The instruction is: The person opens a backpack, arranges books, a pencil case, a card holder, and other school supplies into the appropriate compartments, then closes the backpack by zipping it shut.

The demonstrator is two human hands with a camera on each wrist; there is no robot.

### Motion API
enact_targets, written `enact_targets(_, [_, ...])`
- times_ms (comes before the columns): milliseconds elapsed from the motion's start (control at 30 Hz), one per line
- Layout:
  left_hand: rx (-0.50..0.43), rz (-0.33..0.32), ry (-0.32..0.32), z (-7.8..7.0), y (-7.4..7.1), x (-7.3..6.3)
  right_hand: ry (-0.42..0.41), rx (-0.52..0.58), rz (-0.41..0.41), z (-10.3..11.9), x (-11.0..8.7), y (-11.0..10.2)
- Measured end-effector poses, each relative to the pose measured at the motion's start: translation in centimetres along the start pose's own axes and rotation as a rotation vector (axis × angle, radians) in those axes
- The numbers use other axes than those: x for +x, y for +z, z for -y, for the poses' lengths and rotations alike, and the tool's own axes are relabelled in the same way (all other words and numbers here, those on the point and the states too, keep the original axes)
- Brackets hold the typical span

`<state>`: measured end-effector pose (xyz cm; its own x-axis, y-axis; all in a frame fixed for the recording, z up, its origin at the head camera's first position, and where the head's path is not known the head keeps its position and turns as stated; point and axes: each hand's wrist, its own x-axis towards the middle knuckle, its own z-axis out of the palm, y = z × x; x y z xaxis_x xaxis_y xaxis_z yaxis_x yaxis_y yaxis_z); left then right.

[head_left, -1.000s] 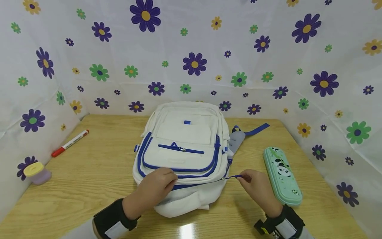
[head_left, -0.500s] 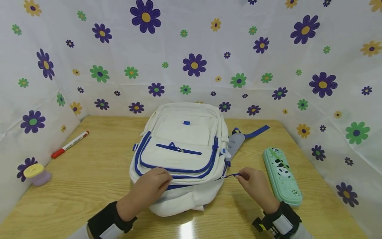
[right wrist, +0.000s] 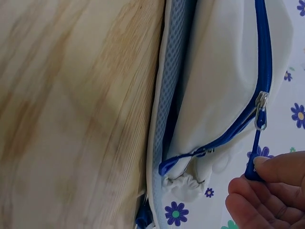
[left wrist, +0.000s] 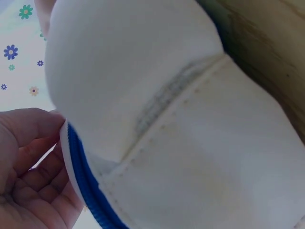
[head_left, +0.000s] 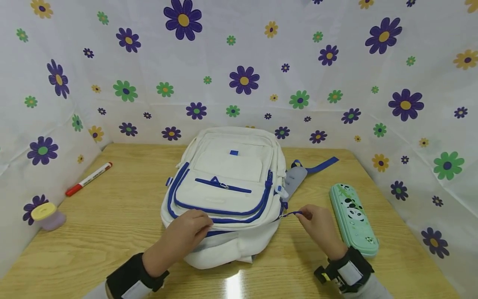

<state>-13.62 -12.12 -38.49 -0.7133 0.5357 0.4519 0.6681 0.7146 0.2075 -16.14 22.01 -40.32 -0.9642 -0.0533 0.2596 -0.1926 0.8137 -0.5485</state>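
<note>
1. Head view: the bag (head_left: 228,166) lies mid-table (head_left: 123,207), its front facing up, between your two hands. Your left hand (head_left: 184,232) is at its near edge, left of the middle, fingertips on the rim. Your right hand (head_left: 319,226) is just beyond its near right corner, clear of the fabric, pinching the blue pull (head_left: 293,213), which spans from the corner to your fingertips. The case (head_left: 352,218) lies just right of that hand; the marker (head_left: 89,179) and tub (head_left: 51,216) are well apart, on the far left.

2. Left wrist view: the bag fills most of the view, right of your hand. Your thumb and fingers pinch its pale rim, right beside the blue zip (left wrist: 86,181).

3. Right wrist view: your thumb and finger close narrowly on the pull's end. Its cord runs straight to the metal slider (right wrist: 261,102), so only the pull is in this grip; the bag's white side lies beyond your fingertips.
</note>
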Motion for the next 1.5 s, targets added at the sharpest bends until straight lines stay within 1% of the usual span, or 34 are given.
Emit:
enact_targets(167, [0.004,0.002,-0.001,-0.1,0.0,-0.1,0.001,0.0,-0.01,-0.3,0.5,0.1])
enact_targets(267, [-0.001,-0.003,0.014,-0.1,0.0,-0.2,0.003,0.001,-0.013,-0.5,0.9,0.2])
enact_targets(433, [-0.008,0.004,0.036,0.0,0.0,-0.3,0.03,-0.003,-0.007,-0.9,1.6,0.4])
enact_targets(633, [-0.032,0.02,0.04,0.1,0.0,-0.5,0.075,-0.01,0.01,-1.4,2.5,0.7])
enact_targets(867, [-0.036,0.051,0.017,0.1,0.0,-0.6,0.061,-0.037,-0.016,-2.1,3.7,1.2])
enact_targets(1100, [-0.049,0.036,0.033,0.3,0.0,-0.9,0.082,-0.033,-0.018,-2.6,4.8,1.6])
enact_targets(1333, [-0.063,0.057,0.027,0.3,0.0,-0.9,0.064,-0.028,-0.036,-2.9,5.8,2.4])
enact_targets(1500, [-0.051,0.074,0.032,0.3,0.1,-1.0,0.064,-0.023,-0.044,-3.0,6.1,2.7])
